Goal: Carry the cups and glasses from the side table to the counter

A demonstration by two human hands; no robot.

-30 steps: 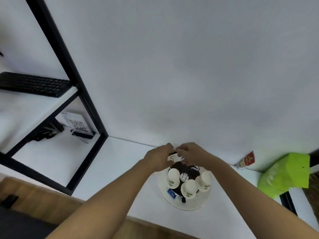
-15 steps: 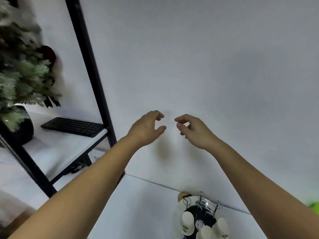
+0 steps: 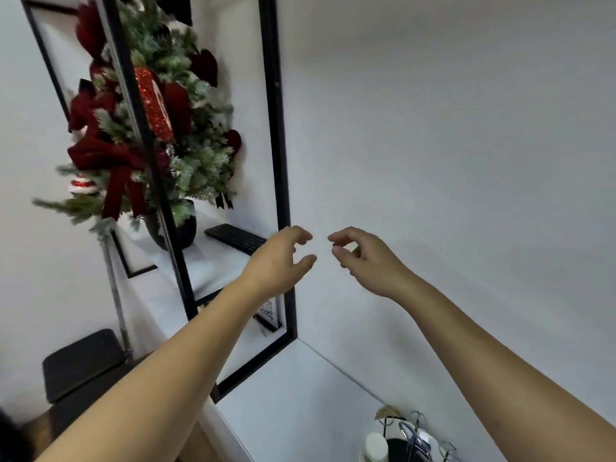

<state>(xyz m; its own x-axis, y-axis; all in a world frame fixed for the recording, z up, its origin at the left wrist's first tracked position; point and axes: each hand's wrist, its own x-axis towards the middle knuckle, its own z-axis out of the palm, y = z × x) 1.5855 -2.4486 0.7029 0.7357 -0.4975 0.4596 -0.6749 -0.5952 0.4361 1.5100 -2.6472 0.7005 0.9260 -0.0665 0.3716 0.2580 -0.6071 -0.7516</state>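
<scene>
You're hovering both hands empty in front of the wall, left hand (image 3: 278,261) and right hand (image 3: 365,260) loosely curled and gripping nothing, cup (image 3: 376,446) sitting on the rack (image 3: 415,435) at the counter's (image 3: 293,395) near-right edge, so I'd judge you're between carries.

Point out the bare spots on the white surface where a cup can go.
Bare room lies on the white surface between the black frame and the cup rack, along the wall. The bottom right corner is crowded by the rack. The shelf holds a keyboard and a plant pot. Both the left hand and the right hand hold nothing.
</scene>
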